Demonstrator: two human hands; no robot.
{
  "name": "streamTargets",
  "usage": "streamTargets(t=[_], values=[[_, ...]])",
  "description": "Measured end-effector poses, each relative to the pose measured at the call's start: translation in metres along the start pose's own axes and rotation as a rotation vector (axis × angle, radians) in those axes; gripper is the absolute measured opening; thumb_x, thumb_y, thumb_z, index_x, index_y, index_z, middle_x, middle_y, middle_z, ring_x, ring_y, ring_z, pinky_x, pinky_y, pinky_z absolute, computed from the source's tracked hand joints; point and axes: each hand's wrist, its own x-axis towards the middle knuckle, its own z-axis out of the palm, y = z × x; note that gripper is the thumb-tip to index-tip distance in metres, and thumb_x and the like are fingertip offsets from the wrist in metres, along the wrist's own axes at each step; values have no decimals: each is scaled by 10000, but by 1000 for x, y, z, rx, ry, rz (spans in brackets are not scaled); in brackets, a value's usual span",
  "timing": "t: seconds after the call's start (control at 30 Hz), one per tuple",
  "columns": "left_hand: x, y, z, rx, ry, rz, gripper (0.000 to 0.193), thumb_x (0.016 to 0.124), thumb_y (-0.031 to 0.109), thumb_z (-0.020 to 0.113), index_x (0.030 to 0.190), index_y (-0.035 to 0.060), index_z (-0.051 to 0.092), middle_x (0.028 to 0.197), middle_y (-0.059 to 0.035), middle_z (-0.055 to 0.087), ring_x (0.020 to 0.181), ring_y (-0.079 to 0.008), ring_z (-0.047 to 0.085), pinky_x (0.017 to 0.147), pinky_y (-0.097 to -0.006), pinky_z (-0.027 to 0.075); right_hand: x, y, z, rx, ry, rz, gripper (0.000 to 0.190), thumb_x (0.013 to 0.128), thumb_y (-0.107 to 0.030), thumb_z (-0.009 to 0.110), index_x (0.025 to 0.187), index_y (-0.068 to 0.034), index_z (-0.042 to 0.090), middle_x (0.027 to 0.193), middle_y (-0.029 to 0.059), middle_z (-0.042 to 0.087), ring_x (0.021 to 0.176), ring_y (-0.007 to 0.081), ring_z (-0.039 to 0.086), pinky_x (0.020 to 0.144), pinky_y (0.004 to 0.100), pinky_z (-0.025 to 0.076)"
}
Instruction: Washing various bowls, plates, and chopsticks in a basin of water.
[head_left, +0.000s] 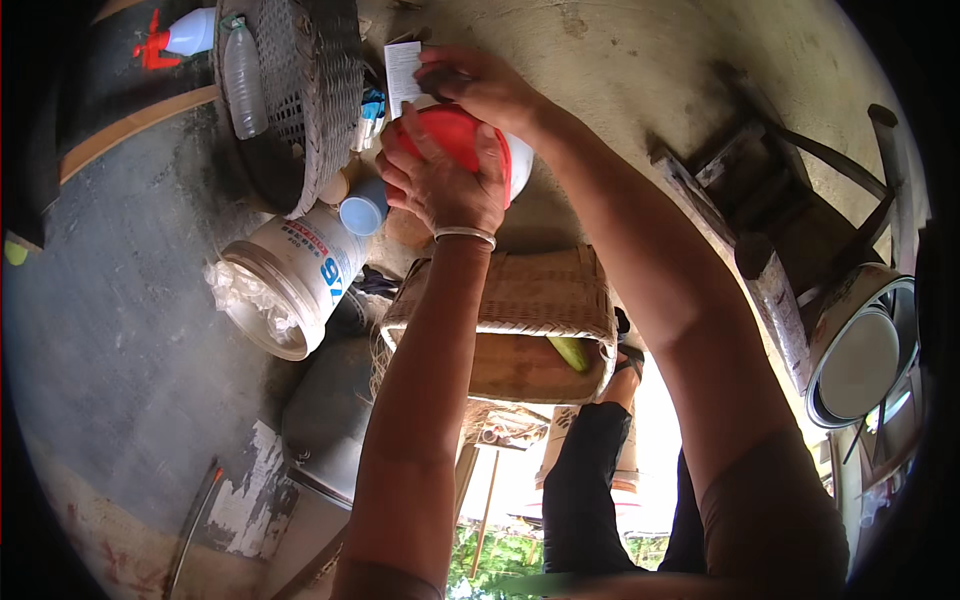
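My left hand (442, 176), with a pale bangle at the wrist, spreads its fingers and thumb over a red lid (451, 124) and grips it. Beneath the lid, part of a white container (520, 171) shows at the right; the rest is hidden. Just beyond, my right hand (487, 84) holds a small dark object (444, 82), too blurred to name. A white sheet with printed text (403, 71) lies beside the right fingertips. Closer to me stands a rectangular woven basket (502, 292) with a green, cucumber-like vegetable (570, 352) inside.
To the left are a white plastic bucket (330, 247) holding clear plastic, a blue-lidded container (361, 215) and a large woven basket (330, 97) with a plastic bottle (246, 82). A spray bottle (187, 34) lies farther left. Wooden furniture (750, 172) and a metal basin (859, 352) stand right.
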Motion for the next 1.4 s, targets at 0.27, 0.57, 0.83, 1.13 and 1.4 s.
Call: streamTargets(t=[0.27,0.57,0.83,1.13,1.4], values=[[-41,-64,-13,-224,-45,764,870,572,617,645,1309,205,432,1344,-119,347,1248,-378,288,968,-560,218,-157,-21,-6,591,130,18,504,877,-30,483,1354,-34,319,1301,160,488,1219,245,461,1055,364,312],[-34,-77,-11,-304,-28,854,697,593,634,627,1188,283,534,1342,-89,369,1232,-351,306,972,-564,247,-17,-5,14,-152,-358,84,261,914,-102,502,1165,-38,526,1132,121,611,1062,219,573,942,328,423],[-34,-58,-1,-355,-102,1077,605,543,610,626,1102,389,565,1292,-21,436,1229,-271,342,1000,-567,235,-78,114,-79,37,412,246,410,952,-301,415,1267,-52,495,1195,136,570,1090,218,544,937,323,408],[-46,-57,-4,-269,-58,1094,624,585,634,604,1140,355,553,1292,-39,418,1240,-310,337,991,-570,243,-140,15,-20,-1,277,-16,320,924,-207,523,1210,-64,540,1161,132,573,1066,248,538,926,351,414],[-74,-74,-2,-216,-48,1263,444,643,526,570,1061,377,547,1255,26,448,1214,-227,382,992,-558,271,-142,-22,-13,-376,4,-207,237,878,-87,559,1108,-94,611,1086,88,621,1025,281,569,909,369,439]])
